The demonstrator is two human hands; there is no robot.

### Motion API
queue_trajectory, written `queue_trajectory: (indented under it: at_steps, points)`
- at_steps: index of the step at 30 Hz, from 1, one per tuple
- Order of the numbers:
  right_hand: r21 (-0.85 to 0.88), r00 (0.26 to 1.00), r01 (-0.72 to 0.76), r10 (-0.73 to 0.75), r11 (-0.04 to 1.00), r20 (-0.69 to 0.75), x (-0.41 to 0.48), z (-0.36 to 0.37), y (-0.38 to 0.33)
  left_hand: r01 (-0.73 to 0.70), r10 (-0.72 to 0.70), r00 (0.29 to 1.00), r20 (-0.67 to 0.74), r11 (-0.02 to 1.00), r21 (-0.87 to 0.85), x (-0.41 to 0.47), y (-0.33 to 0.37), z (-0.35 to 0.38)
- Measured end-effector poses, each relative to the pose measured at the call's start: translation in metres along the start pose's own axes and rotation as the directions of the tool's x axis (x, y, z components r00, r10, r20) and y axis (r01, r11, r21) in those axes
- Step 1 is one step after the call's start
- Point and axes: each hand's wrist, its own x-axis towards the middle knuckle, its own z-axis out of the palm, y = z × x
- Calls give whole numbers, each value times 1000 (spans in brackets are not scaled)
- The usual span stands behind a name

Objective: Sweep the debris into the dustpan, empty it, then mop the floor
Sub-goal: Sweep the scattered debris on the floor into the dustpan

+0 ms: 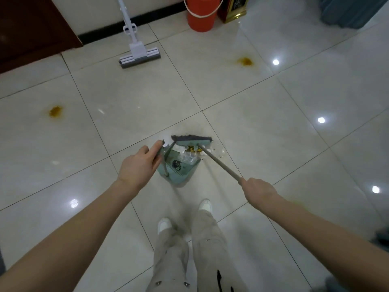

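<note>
While two orange stains [55, 111] mark the unmopped tiled floor [252, 123] and the mop [140, 53] leans unused, the right hand [257, 189] clamps the broom [193, 142], the left hand [140, 163] grips the dustpan [179, 167], debris [189, 153] mostly inside, not emptied.

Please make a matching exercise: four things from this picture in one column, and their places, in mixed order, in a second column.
1. pale green plastic dustpan
2. white sponge mop
3. orange plastic bucket
4. wooden-handled broom

a. leaning on the wall
b. held by the right hand
c. top centre, by the wall
d. steadied by the left hand

Pairs: 1-d, 2-a, 3-c, 4-b
</note>
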Motion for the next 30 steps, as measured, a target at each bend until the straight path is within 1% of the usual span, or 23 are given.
queue_trajectory:
  at_steps: [3, 6, 9, 11, 15, 19, 21, 23, 25, 28, 30]
  points:
    - [-62, 999, 40, -41, 997, -6, -18, 6, 9, -9, 9, 1000, -6, 1000, 5, 3, 6, 2]
    - [-123, 997, 54, -59, 991, -43, -33, -1, 20, -17, 17, 1000, 15, 1000, 10, 2, 2, 1]
    - [-127, 996, 23, -33, 992, -85, -37, -13, 37, -23, 23, 1000, 19, 1000, -4, 0, -5, -3]
    - [-73, 993, -34, 26, 997, -112, -36, -19, 50, -31, 32, 999, 34, 999, -11, -4, -6, -4]
    - [79, 987, -125, 132, 989, -97, -39, -12, 63, -46, 47, 997, 65, 999, -20, -15, -5, -3]
    - [229, 963, -242, 263, 943, -65, -39, -4, 68, -55, 59, 994, 91, 998, -43, -23, -1, -4]
    - [318, 943, -308, 331, 897, -18, -39, 0, 71, -70, 74, 993, 93, 996, -48, -27, -1, -4]
    - [440, 920, -368, 390, 819, 45, -40, 4, 76, -79, 82, 992, 99, 996, -40, -32, -3, -3]
    - [518, 901, -408, 424, 752, 95, -42, 10, 84, -87, 90, 990, 104, 996, -34, -36, -3, -1]
    - [570, 872, -460, 469, 681, 143, -49, 22, 96, -94, 98, 991, 88, 994, -46, -39, 2, 2]
    - [566, 855, -489, 492, 664, 162, -53, 32, 101, -106, 109, 991, 82, 993, -42, -37, 5, 3]
